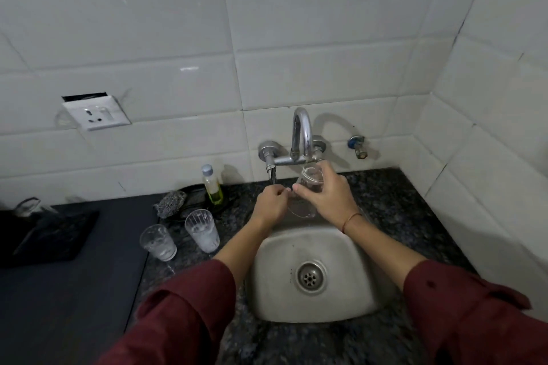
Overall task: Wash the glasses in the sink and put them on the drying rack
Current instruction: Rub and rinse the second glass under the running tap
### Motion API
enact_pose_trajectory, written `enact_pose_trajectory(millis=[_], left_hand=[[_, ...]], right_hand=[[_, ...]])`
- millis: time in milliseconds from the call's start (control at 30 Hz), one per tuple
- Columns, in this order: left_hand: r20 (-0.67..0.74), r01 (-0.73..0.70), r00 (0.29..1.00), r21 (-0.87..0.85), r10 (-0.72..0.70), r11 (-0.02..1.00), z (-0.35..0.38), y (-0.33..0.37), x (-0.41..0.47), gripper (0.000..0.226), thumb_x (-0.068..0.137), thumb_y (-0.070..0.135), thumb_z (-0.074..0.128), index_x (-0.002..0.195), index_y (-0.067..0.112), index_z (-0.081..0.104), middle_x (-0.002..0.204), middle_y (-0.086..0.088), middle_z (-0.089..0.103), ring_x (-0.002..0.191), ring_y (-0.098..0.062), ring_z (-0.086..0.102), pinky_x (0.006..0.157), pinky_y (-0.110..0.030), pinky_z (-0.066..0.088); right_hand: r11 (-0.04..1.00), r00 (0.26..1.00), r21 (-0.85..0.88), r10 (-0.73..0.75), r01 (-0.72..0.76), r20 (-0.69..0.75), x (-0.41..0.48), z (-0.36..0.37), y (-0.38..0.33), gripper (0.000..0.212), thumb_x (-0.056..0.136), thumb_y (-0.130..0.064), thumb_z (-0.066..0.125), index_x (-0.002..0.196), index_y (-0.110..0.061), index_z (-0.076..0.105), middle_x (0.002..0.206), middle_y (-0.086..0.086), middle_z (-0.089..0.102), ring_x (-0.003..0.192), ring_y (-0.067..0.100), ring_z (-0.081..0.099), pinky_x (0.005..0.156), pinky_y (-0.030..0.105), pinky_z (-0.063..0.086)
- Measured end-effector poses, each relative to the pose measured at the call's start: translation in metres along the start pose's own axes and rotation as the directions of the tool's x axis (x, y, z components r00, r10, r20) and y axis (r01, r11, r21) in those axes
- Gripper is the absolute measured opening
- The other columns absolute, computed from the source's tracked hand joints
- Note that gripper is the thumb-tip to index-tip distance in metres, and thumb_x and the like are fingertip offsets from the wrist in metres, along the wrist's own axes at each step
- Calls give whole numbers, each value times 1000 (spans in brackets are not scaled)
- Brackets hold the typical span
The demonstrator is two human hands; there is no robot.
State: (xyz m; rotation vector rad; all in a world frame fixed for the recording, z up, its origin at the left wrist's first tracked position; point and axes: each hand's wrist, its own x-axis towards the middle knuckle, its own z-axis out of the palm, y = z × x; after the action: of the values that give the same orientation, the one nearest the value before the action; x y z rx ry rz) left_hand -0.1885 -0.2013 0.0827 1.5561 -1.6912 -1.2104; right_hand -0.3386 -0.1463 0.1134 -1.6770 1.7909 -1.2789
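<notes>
My right hand (329,195) grips a clear glass (310,184) under the chrome tap's spout (302,133), over the back of the steel sink (314,246). My left hand (269,204) is just left of the glass with fingers curled near the tap's left handle (272,175); whether it touches the handle or the glass is unclear. Two soapy glasses stand upright on the counter left of the sink, a tall one (203,230) and a shorter one (158,241). A black drying tray (44,237) lies at far left with a glass (28,206) on it.
A small bottle of yellow-green liquid (212,184) and a grey scrubber (170,203) sit on a dark dish by the wall. A wall socket (96,112) is at the left, a small valve (357,147) right of the tap. Tiled walls close in behind and on the right.
</notes>
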Motion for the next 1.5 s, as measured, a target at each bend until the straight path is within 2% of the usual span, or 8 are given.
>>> enact_pose_trajectory(millis=[500,667,767,900,1067,1233,1400,1500], left_hand=[[-182,-149,968,126,170,981,7,17,-54,11,93,20,71,96,15,79,90,-1,79,89,-15,73,87,-32,57],[-213,-161,958,151,191,975,11,13,-66,12,93,22,73,98,13,79,87,1,76,83,-12,70,68,-11,48],[-238,-163,952,147,194,976,11,9,-68,13,92,21,74,100,12,79,85,2,75,75,-3,65,62,-5,43],[-256,-143,949,167,183,976,13,2,-69,12,93,17,72,102,13,79,92,-1,78,84,-9,69,68,-7,43],[-242,-136,955,167,174,977,15,-8,-71,14,92,19,73,101,11,79,89,0,77,75,-1,65,63,-3,43],[-235,-117,959,185,159,976,3,-19,-76,10,93,17,71,98,14,79,87,2,75,75,0,62,61,-2,40],[-223,-90,966,192,133,977,-27,-42,-86,13,92,18,72,104,15,78,95,5,77,79,0,65,75,-18,50],[-291,-49,952,166,96,985,-54,-61,-94,15,93,14,71,106,10,78,99,-1,78,88,-9,69,79,-21,53]], right_hand=[[999,996,1,-53,53,77,-17,-32,1,47,77,-43,82,107,-17,58,102,-5,71,95,13,68,86,37,58],[996,991,41,-81,77,102,-25,-32,3,46,77,-44,81,106,-20,55,100,-7,71,94,8,68,84,31,57],[997,995,76,-41,34,94,-29,-30,5,46,73,-52,78,101,-24,53,93,-8,72,82,11,70,73,36,59],[991,993,119,43,-56,106,-32,-24,13,44,75,-50,80,100,-25,54,91,-3,72,71,16,69,62,39,59],[998,992,43,42,-48,120,-38,-15,14,45,79,-38,83,105,-13,55,91,-2,71,83,16,68,72,30,55],[998,985,-50,-39,48,171,-42,0,6,50,80,-41,81,110,-14,52,102,5,72,93,23,68,81,40,57],[951,946,-251,-98,180,307,-44,29,-19,52,81,-47,76,110,-14,47,105,11,73,97,34,68,76,41,55],[969,938,-210,-49,128,344,-43,58,-39,55,79,-51,77,110,-14,49,107,13,72,99,36,68,80,44,56]])
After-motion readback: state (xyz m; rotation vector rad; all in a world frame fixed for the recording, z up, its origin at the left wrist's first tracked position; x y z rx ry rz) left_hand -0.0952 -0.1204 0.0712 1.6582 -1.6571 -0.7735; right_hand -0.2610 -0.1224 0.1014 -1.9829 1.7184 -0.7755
